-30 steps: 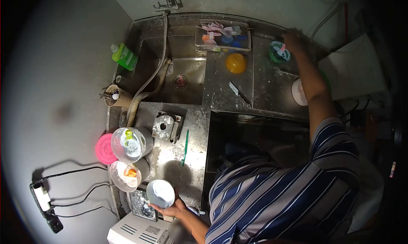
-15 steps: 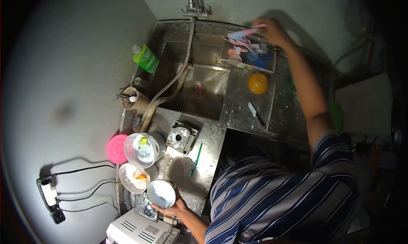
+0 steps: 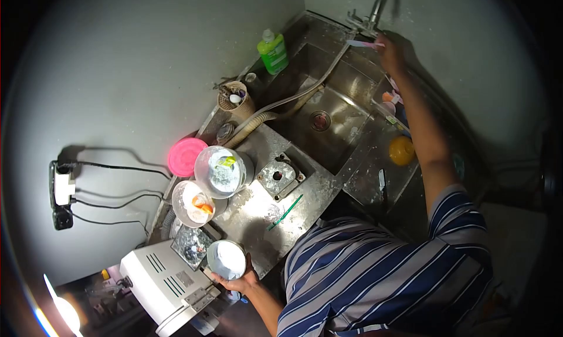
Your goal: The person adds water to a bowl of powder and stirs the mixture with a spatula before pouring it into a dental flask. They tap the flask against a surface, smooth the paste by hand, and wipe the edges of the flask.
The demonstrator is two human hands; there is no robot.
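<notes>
My left hand [image 3: 237, 280] is wrapped round the underside of a pale bowl [image 3: 212, 265] with white material inside, at the counter's lower edge. My right hand [image 3: 392, 54] reaches past the sink's far right corner. Its fingers close on the pink handle of a flat spatula [image 3: 365, 43], whose pale blade points left toward the tap [image 3: 368, 24]. Partly behind my right forearm is the tray [image 3: 382, 109] of pink, orange and blue pieces. Near the bowl are a clear tub with an orange scoop [image 3: 202, 205] in white powder and a larger tub [image 3: 225, 176] with a yellow-green scoop.
A steel sink [image 3: 346, 143] with a hose lies ahead, a green soap bottle [image 3: 273, 53] beside it. On the counter are a square metal block [image 3: 281, 177] and a green stick [image 3: 286, 212]. A knife [image 3: 383, 187] and orange ball-like object [image 3: 402, 151] lie right. A white machine [image 3: 167, 278] stands lower left.
My right hand has lifted the spatula away from the tray and moved it toward the tap. The view has turned, and my left hand still holds the bowl.
</notes>
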